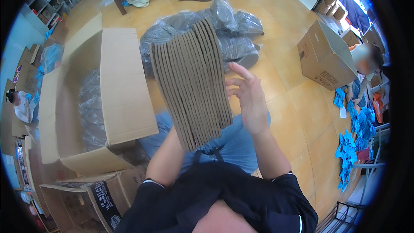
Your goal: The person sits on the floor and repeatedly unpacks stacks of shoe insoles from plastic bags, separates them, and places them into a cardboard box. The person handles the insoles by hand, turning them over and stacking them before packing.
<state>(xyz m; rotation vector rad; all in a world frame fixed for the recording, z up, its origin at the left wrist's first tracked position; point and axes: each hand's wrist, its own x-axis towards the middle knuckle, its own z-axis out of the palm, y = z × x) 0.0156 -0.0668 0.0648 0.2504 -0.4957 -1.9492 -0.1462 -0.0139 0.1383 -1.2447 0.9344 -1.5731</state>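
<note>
In front of my chest is a thick stack of brown-grey, sole-shaped pads [189, 82], seen edge-on with wavy edges. My left forearm [166, 157] runs up to its lower end. The left hand itself is hidden behind the stack, which it supports. Beside the stack's right edge is my right hand [250, 99], its index finger stretched out and the other fingers loosely bent. Those fingertips are at the stack's side; whether they touch it I cannot tell. Grey soles in clear plastic bags [246, 45] lie in a heap on the floor just beyond.
On my left stands a large open carton [129, 86] with plastic-wrapped bundles [91, 108] inside. Another open carton [77, 207] is nearer. A carton [323, 56] and a person [366, 60] are at the right, near blue bundles [347, 155]. Another person [23, 103] is far left.
</note>
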